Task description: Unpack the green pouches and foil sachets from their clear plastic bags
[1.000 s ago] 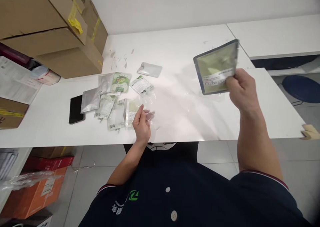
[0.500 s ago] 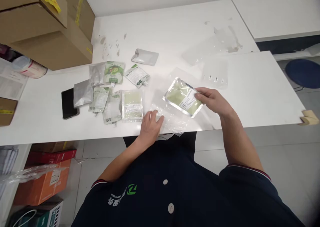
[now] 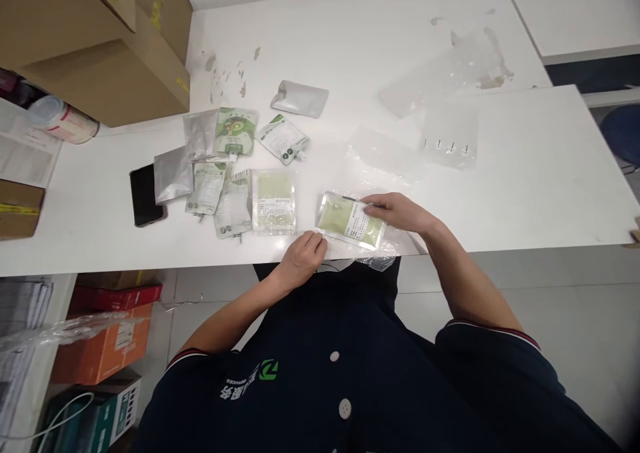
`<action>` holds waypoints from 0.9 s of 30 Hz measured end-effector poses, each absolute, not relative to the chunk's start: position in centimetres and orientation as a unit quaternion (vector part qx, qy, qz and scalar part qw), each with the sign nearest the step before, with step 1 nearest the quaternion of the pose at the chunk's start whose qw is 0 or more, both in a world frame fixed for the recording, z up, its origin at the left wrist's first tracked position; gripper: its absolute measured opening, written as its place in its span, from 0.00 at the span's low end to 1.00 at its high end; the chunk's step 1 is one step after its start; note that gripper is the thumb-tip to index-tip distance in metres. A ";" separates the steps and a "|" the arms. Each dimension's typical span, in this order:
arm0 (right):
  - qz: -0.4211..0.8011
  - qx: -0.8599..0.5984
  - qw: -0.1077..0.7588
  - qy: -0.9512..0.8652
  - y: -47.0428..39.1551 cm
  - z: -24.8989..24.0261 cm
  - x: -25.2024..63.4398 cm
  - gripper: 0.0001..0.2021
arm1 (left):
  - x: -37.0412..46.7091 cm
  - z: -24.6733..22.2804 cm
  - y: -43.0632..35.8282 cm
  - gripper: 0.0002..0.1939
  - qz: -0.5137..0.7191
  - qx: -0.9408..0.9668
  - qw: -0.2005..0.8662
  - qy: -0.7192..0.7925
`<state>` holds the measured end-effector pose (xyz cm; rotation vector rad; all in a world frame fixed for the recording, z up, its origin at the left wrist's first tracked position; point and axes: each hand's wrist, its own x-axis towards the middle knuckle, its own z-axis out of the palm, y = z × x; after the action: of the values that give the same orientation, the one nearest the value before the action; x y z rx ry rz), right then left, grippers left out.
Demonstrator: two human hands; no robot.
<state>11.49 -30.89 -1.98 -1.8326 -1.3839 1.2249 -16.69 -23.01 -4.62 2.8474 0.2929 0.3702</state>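
A flat silver-edged sachet (image 3: 345, 221) with a green face and a white label lies low over the table's front edge, slightly tilted. My right hand (image 3: 400, 212) grips its right end. My left hand (image 3: 303, 256) is closed by its lower left corner, fingers curled; what they hold, if anything, is hidden. Beneath and behind the sachet spreads a clear plastic bag (image 3: 377, 156), crumpled near the edge. Left of my hands lies a similar green sachet (image 3: 274, 202) in clear wrapping.
Several spouted pouches, among them a green one (image 3: 236, 132), lie on the left beside a black phone (image 3: 147, 196). A silver pouch (image 3: 301, 99) lies farther back. More clear bags (image 3: 450, 133) are at the right. Cardboard boxes (image 3: 100, 53) stand at the back left.
My right hand has brought the sachet down and left, toward the table's front edge. My left hand's fingers have curled in by its corner. The view has shifted slightly.
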 end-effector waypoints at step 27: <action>0.269 -0.801 0.437 -0.309 -32.7 -3.1 12.1 0.21 | -1.1 -1.5 -14.9 0.06 0.150 0.909 0.258 0.292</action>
<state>12.11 -32.71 -3.11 -1.9918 -0.7694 0.6690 -1.12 -14.88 -1.46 2.4630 0.7917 0.4065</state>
